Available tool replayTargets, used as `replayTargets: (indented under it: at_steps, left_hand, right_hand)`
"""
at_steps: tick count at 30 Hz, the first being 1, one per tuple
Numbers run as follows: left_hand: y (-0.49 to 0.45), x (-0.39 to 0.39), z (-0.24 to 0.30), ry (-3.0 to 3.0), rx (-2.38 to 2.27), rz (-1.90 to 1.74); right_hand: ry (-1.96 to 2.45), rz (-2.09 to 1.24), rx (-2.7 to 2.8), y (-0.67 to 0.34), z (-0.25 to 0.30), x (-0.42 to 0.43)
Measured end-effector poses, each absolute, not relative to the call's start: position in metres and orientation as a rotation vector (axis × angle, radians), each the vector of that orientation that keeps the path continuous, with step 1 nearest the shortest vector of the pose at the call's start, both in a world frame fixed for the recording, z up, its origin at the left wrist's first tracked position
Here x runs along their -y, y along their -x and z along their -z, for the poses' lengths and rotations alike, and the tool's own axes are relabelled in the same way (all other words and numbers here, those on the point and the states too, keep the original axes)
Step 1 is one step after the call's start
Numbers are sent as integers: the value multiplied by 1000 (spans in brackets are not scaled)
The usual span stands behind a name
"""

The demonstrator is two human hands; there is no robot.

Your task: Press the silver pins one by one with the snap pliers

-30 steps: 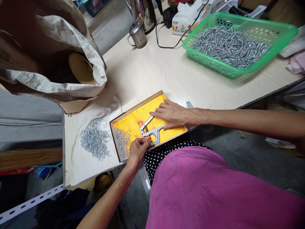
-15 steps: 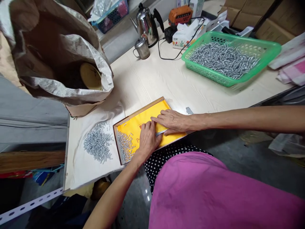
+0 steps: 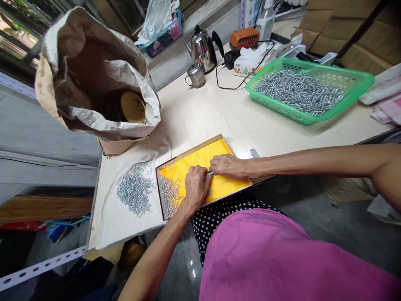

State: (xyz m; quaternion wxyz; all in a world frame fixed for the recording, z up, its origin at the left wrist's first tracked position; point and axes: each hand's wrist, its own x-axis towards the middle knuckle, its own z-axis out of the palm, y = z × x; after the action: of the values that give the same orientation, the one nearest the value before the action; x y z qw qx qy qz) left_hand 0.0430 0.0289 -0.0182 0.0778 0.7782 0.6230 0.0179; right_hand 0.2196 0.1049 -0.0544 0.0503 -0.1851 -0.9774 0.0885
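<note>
Right hand (image 3: 230, 166) tighter, pins (image 3: 171, 194) in tray (image 3: 191, 152)

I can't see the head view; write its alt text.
The left hand and right hand grip a mostly hidden metal tool over a yellow-lined tray. Small metal pieces lie in the tray's left end; another pile sits left of it, and a green basket holds more.

The tray lining (image 3: 200, 156) is yellow, the pins (image 3: 171, 196) silvery, the basket (image 3: 278, 107) green, the polka-dot cloth (image 3: 206, 225) black and white.

Shiny metal pins (image 3: 171, 195), smooth tray lining (image 3: 200, 155), glossy plastic basket (image 3: 278, 107), mirror-bright metal kettle (image 3: 201, 51), creased papery sack (image 3: 123, 76)
</note>
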Motion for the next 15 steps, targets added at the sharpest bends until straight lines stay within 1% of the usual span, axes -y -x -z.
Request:
replayTargets:
  at_steps: [11, 15]
  left_hand:
    - [-43, -30, 19, -2289, -1843, -35]
    - [-34, -31, 23, -2242, -1897, -170]
  right_hand:
    - [609, -188, 2896, -221, 66, -104]
    - [660, -153, 2734, -224, 62, -99]
